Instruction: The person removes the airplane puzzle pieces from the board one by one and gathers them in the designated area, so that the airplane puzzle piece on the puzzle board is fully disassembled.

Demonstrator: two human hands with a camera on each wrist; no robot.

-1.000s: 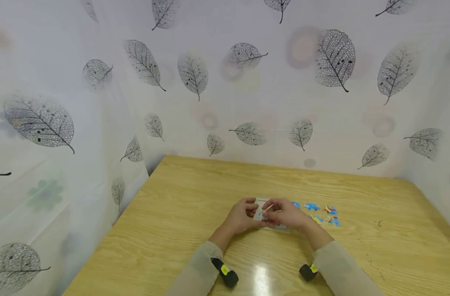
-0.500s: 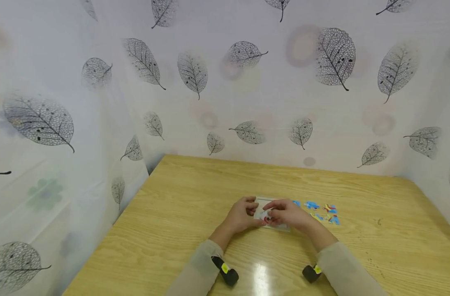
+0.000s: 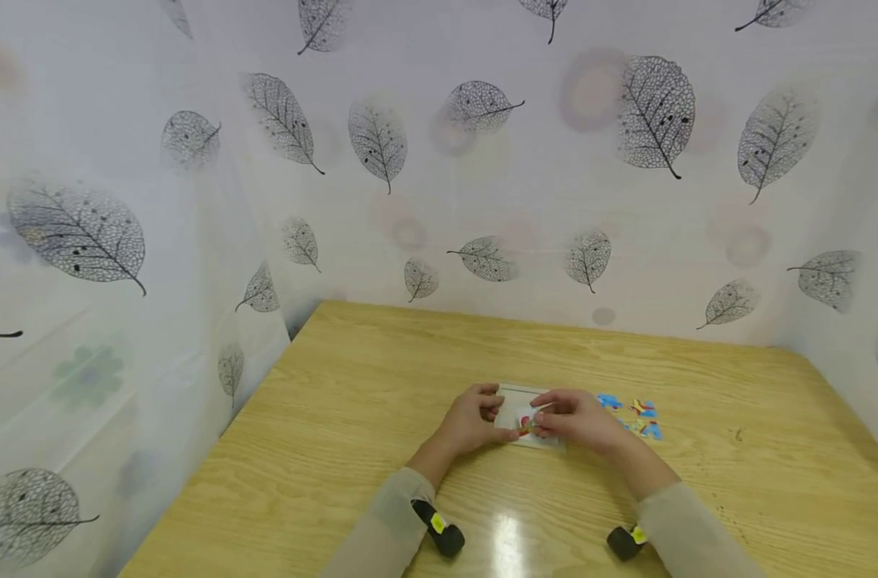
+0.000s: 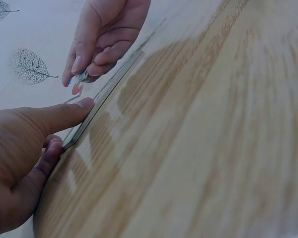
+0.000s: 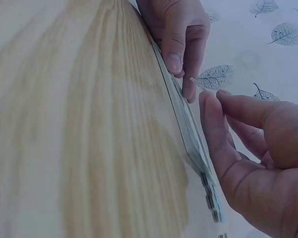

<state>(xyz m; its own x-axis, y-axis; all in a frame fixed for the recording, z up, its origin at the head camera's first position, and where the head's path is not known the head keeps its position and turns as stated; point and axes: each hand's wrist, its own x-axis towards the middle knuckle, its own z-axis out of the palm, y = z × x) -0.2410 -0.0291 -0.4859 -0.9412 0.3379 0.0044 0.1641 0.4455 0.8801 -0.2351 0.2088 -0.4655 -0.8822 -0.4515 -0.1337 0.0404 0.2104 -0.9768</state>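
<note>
A pale, flat puzzle tray [image 3: 511,395] with a thin dark border line lies on the table between the hands. My left hand [image 3: 470,421] holds it at the left side, thumb [image 4: 82,108] on the near edge and fingers at the far corner. My right hand [image 3: 575,419] pinches a small jigsaw piece [image 3: 527,424] with red on it, tilted over the tray. From the right wrist view that jigsaw piece [image 5: 196,83] shows as a thin pale edge between thumb and fingertips. Part of the tray is hidden behind the right hand.
Several loose jigsaw pieces [image 3: 644,408] in blue, yellow and red lie right of the tray, some partly covered by the right hand. The wooden table [image 3: 381,361] meets leaf-patterned sheeting [image 3: 424,201] at its back. Dark wrist-worn devices [image 3: 448,539] hang under both sleeves.
My right hand has drawn slightly to the right with the jigsaw piece, whose red print has come into sight. More of the tray shows. The left hand has stayed in place.
</note>
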